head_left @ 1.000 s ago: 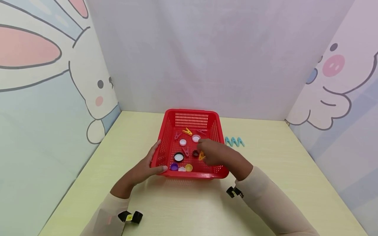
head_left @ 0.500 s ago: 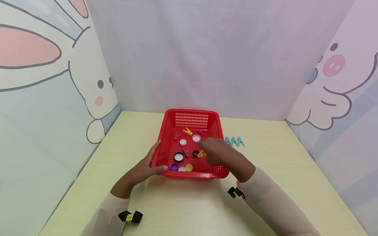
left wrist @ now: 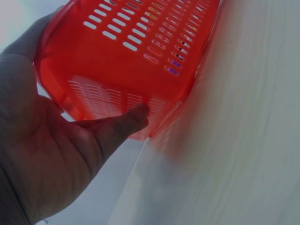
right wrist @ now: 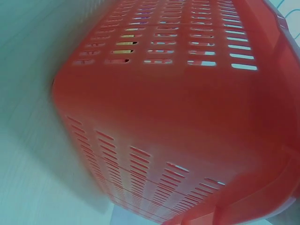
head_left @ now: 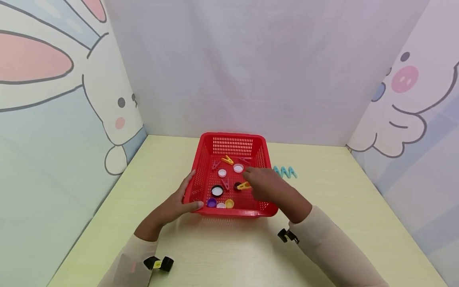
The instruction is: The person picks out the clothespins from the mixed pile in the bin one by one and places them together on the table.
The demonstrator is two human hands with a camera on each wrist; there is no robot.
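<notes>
A red plastic basket (head_left: 229, 213) with slotted walls stands on the table. My left hand (head_left: 175, 205) grips its near left corner, thumb at the front rim and fingers along the left side. In the left wrist view, the thumb (left wrist: 124, 124) presses against the wall. Inside the basket, my right hand (head_left: 265, 184) has its fingers curled at a yellow clothespin (head_left: 243, 185), whose right end the hand covers. The fingertips are hidden, but the clothespin appears pinched. Right beside it lies a dark bottle cap (head_left: 236, 186). The right wrist view mostly shows the basket's outer wall (right wrist: 154, 98).
Several loose caps, such as a black-rimmed one (head_left: 216, 191) and a purple one (head_left: 211, 203), lie in the basket. Another yellow clothespin (head_left: 227, 160) and a few pink clothespins (head_left: 225, 184) are there too. Blue clothespins (head_left: 284, 172) lie in a row right of the basket.
The yellow clothespin at my right hand has turned from steep to nearly level and risen slightly. My right hand has shifted a little to the right. The left hand and basket stay put.
</notes>
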